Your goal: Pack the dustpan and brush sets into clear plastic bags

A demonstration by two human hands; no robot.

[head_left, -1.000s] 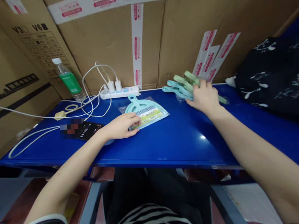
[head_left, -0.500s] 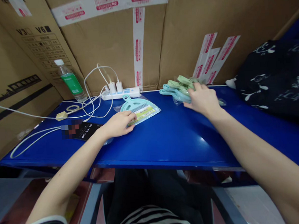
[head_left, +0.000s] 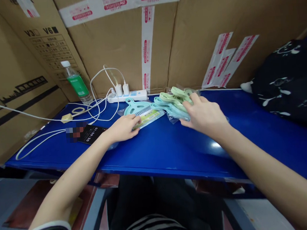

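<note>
A light-blue mini dustpan and brush set [head_left: 136,105] lies in a clear bag with a yellow-green label on the blue table. My left hand [head_left: 126,126] is closed on the near left edge of this package, fingers curled over the label. To the right, my right hand [head_left: 207,115] grips a stack of bagged dustpan sets, green dustpans [head_left: 177,97] on top and blue dustpans [head_left: 170,108] beneath. Their handles point left, and the front ones overlap the right side of the first package. My right fingers and palm hide the far end of the stack.
Behind stands a white power strip [head_left: 139,95] with chargers and looping white cables. A water bottle [head_left: 78,85] and a phone [head_left: 91,133] showing a timer are at left. Cardboard [head_left: 112,41] walls the back; a black patterned bag [head_left: 287,89] sits at right.
My right hand has slid the stack left and slightly nearer, up against the single blue set. My left hand stays on its package. The whole view has shifted a little.
</note>
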